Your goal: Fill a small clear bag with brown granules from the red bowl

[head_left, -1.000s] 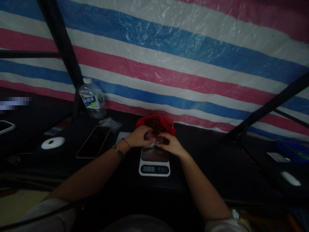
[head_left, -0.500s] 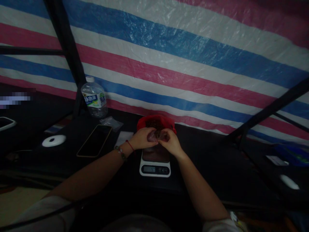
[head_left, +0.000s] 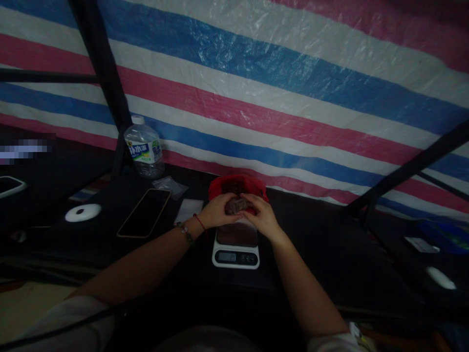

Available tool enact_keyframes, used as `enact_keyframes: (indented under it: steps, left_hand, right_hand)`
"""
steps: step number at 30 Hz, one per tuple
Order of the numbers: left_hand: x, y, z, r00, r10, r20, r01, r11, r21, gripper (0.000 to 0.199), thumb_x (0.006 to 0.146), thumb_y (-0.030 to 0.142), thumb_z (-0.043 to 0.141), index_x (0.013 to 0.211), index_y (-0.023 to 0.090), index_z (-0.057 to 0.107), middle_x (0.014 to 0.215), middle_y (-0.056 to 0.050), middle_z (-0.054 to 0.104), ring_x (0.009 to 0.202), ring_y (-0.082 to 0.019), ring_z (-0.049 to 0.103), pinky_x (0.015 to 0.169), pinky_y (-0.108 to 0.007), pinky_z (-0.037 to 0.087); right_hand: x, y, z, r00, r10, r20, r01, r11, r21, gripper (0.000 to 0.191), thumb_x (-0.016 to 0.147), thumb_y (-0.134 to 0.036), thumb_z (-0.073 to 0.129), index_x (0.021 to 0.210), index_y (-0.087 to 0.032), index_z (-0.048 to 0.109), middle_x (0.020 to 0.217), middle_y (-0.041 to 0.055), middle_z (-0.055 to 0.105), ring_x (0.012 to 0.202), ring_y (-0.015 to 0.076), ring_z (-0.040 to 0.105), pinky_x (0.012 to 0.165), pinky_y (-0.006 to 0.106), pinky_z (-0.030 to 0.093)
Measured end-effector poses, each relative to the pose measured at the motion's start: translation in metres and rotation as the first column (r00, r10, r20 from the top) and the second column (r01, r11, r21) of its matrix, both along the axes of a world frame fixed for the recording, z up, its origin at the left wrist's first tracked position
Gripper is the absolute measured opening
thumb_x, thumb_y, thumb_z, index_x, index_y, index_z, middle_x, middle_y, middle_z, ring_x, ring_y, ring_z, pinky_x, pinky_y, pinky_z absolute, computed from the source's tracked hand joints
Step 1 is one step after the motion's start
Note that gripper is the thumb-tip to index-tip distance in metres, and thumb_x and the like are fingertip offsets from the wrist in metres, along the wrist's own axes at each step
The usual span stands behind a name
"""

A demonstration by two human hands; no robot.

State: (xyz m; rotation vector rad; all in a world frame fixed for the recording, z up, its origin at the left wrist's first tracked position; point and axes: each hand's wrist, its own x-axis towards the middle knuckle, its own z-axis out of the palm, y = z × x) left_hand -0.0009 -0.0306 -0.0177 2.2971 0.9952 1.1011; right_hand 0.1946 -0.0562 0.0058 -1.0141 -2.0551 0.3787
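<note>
A small clear plastic bag (head_left: 236, 206) with brown bits inside is between my two hands, above the back of a white scale (head_left: 236, 258) with a lit display. My left hand (head_left: 216, 211) is closed on the bag's left side, its thumb at the near edge. From the right, my right hand (head_left: 263, 217) grips the bag with curved fingers. Just behind the hands lies an open red bag (head_left: 219, 186) holding dark brown pieces, partly hidden by my fingers.
Left of the scale are a white packet (head_left: 189, 210), a phone (head_left: 145, 214), a crumpled clear bag (head_left: 170, 187), a large plastic bottle (head_left: 145, 150) and a white round device (head_left: 83, 212). Black frame bars and striped sheeting stand behind. Blue item (head_left: 445, 237) at far right.
The small bag now lies flatter and wider between my hands, with more of its brown contents showing. My right hand has turned slightly, fingers reaching over the bag.
</note>
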Motion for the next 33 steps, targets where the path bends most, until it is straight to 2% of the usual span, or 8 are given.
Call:
enact_keyframes:
  steps: [7, 14, 17, 19, 23, 28, 31, 33]
  left_hand:
    - [0.000, -0.003, 0.001, 0.994, -0.011, 0.108, 0.016, 0.999, -0.044, 0.047, 0.069, 0.038, 0.071, 0.108, 0.018, 0.056, 0.102, -0.007, 0.066, 0.090, -0.022, 0.064, 0.078, -0.035, 0.052]
    - [-0.001, -0.002, 0.001, 0.986, -0.030, 0.162, 0.037, 0.999, -0.040, 0.045, 0.069, 0.035, 0.071, 0.108, 0.018, 0.056, 0.101, -0.007, 0.066, 0.089, -0.022, 0.064, 0.079, -0.035, 0.052]
    - [-0.005, 0.001, -0.001, 0.973, 0.028, 0.230, -0.023, 0.999, -0.022, 0.041, 0.071, 0.033, 0.068, 0.107, 0.017, 0.056, 0.097, -0.006, 0.066, 0.087, -0.020, 0.064, 0.079, -0.035, 0.052]
    - [-0.009, 0.005, -0.002, 0.947, 0.071, 0.313, -0.080, 0.997, 0.015, 0.039, 0.074, 0.032, 0.064, 0.109, 0.017, 0.054, 0.095, -0.006, 0.066, 0.085, -0.019, 0.064, 0.078, -0.034, 0.051]
    - [-0.016, 0.013, -0.004, 0.881, 0.108, 0.460, -0.158, 0.985, 0.071, 0.048, 0.078, 0.036, 0.060, 0.120, 0.018, 0.046, 0.093, -0.005, 0.064, 0.083, -0.018, 0.062, 0.079, -0.033, 0.050]
    - [-0.019, 0.018, -0.008, 0.867, 0.155, 0.474, -0.215, 0.974, 0.075, 0.053, 0.079, 0.037, 0.057, 0.126, 0.018, 0.040, 0.096, -0.005, 0.062, 0.086, -0.018, 0.062, 0.081, -0.034, 0.050]
    - [-0.020, 0.020, -0.010, 0.878, 0.155, 0.452, -0.212, 0.974, 0.078, 0.055, 0.079, 0.036, 0.058, 0.128, 0.017, 0.040, 0.096, -0.005, 0.062, 0.085, -0.018, 0.062, 0.081, -0.033, 0.049]
    - [-0.022, 0.022, -0.012, 0.879, 0.162, 0.448, -0.214, 0.974, 0.069, 0.054, 0.080, 0.035, 0.057, 0.127, 0.017, 0.041, 0.093, -0.005, 0.062, 0.084, -0.017, 0.061, 0.080, -0.033, 0.049]
  right_hand:
    - [-0.003, -0.002, 0.004, 0.999, 0.005, -0.048, -0.005, 1.000, -0.013, 0.052, 0.080, -0.023, 0.067, 0.130, -0.028, 0.055, 0.125, 0.0073, 0.061, 0.113, 0.0212, 0.058, 0.099, 0.039, 0.047]
    - [-0.003, -0.003, 0.007, 0.996, -0.014, -0.086, 0.015, 1.000, 0.005, 0.046, 0.078, -0.021, 0.065, 0.123, -0.027, 0.058, 0.119, 0.0081, 0.061, 0.109, 0.0222, 0.058, 0.093, 0.039, 0.049]
    - [-0.001, -0.002, 0.009, 0.996, -0.068, -0.061, 0.071, 0.996, 0.045, 0.047, 0.073, -0.015, 0.065, 0.120, -0.023, 0.059, 0.111, 0.0090, 0.059, 0.104, 0.0221, 0.058, 0.091, 0.039, 0.049]
    - [0.000, -0.002, 0.008, 0.996, -0.066, -0.065, 0.068, 0.997, 0.028, 0.044, 0.072, -0.013, 0.063, 0.115, -0.021, 0.061, 0.107, 0.0087, 0.059, 0.101, 0.0210, 0.059, 0.088, 0.037, 0.050]
    - [-0.002, -0.005, -0.002, 0.999, 0.024, 0.034, -0.022, 0.997, -0.072, 0.042, 0.070, -0.014, 0.067, 0.111, -0.019, 0.060, 0.108, 0.0076, 0.062, 0.101, 0.0208, 0.058, 0.090, 0.037, 0.047]
    - [-0.006, -0.009, -0.008, 0.964, 0.104, 0.245, -0.072, 0.988, -0.137, 0.046, 0.070, -0.022, 0.073, 0.115, -0.019, 0.061, 0.108, 0.0087, 0.064, 0.105, 0.0240, 0.054, 0.093, 0.041, 0.044]
    - [-0.005, 0.001, 0.001, 0.976, 0.122, 0.182, -0.101, 0.988, -0.120, 0.050, 0.076, -0.028, 0.071, 0.123, -0.020, 0.057, 0.121, 0.0101, 0.060, 0.114, 0.0242, 0.051, 0.098, 0.043, 0.041]
    - [-0.007, 0.017, 0.007, 0.989, 0.106, 0.107, -0.096, 0.991, -0.095, 0.040, 0.085, -0.024, 0.060, 0.125, -0.020, 0.056, 0.123, 0.0098, 0.059, 0.115, 0.0206, 0.052, 0.099, 0.040, 0.041]
